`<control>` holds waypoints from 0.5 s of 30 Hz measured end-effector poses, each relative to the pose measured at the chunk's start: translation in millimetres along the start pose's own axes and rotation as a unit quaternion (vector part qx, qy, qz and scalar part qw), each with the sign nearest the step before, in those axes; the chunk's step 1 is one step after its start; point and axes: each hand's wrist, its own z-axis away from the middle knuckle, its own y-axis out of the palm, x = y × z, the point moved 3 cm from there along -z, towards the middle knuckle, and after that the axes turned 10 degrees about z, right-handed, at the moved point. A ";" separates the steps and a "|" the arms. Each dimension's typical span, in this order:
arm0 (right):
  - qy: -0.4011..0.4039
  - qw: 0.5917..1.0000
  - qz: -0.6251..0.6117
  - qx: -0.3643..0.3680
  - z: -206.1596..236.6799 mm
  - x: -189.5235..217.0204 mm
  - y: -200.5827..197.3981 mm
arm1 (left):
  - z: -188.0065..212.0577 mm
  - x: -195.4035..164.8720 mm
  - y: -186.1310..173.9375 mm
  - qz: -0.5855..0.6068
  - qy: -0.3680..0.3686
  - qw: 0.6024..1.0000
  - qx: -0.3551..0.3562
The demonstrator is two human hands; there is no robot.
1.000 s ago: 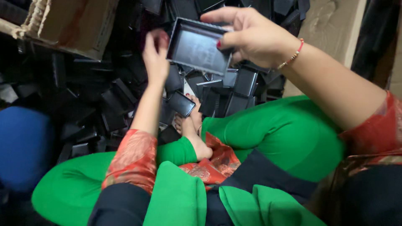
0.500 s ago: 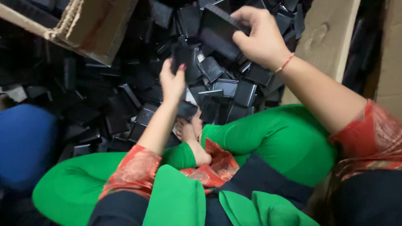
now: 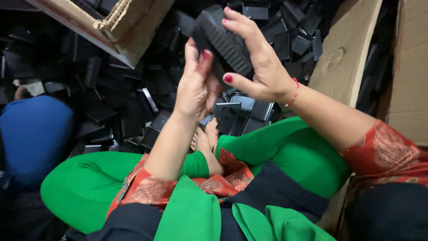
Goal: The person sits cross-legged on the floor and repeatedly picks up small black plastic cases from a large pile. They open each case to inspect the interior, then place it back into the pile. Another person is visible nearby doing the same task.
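A heap of black plastic parts (image 3: 116, 102) covered the floor ahead of the seated person's crossed green-clad legs (image 3: 285, 151), with a cardboard box (image 3: 111, 22) tilted over it at upper left, cardboard sheets (image 3: 347, 49) at right and a blue rounded object (image 3: 33, 134) at left. Raised above the heap was a black ribbed tray (image 3: 223, 42), its long axis slanting from upper left down to lower right. The right hand (image 3: 261, 67) lay over its right side, grip pinching it, fingers on top and thumb beneath. The left hand (image 3: 194, 87) rose from below, forearm upright, pressed against the tray's lower left edge; whether its grip closed on it could not be told.
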 end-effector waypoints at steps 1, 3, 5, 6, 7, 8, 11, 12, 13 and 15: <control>-0.001 1.000 -0.010 0.002 0.5 2.9 -0.8 | 1.2 -2.8 -0.4 -0.063 0.015 0.998 -0.004; 0.002 0.999 -0.038 0.005 1.3 7.9 -3.0 | 4.6 -7.8 -0.3 -0.091 0.017 0.995 0.024; 0.006 0.998 -0.066 0.009 2.0 12.5 -5.0 | 9.1 -12.2 -1.0 -0.099 0.017 0.994 0.034; 0.005 0.997 -0.076 0.010 2.2 14.9 -5.5 | 11.4 -13.9 -1.4 -0.094 0.016 0.995 0.032; 0.003 0.997 -0.082 0.010 1.8 16.4 -6.0 | 13.4 -14.8 -1.7 -0.089 0.015 0.996 0.028; 0.001 0.996 -0.088 0.010 1.7 18.1 -6.3 | 15.1 -15.4 -1.5 -0.085 0.018 0.996 0.028; -0.006 0.996 -0.088 0.007 1.0 20.9 -6.3 | 17.0 -15.2 -1.4 -0.078 0.028 0.996 0.026; -0.005 0.996 -0.085 0.006 1.1 21.3 -5.8 | 16.9 -14.6 -1.6 -0.077 0.031 0.996 0.025; -0.006 0.997 -0.083 0.006 1.4 21.7 -5.4 | 16.6 -13.8 -1.9 -0.076 0.034 0.996 0.023; -0.011 0.997 -0.077 0.008 2.2 22.7 -4.2 | 16.2 -11.9 -4.3 -0.076 0.029 0.997 -0.004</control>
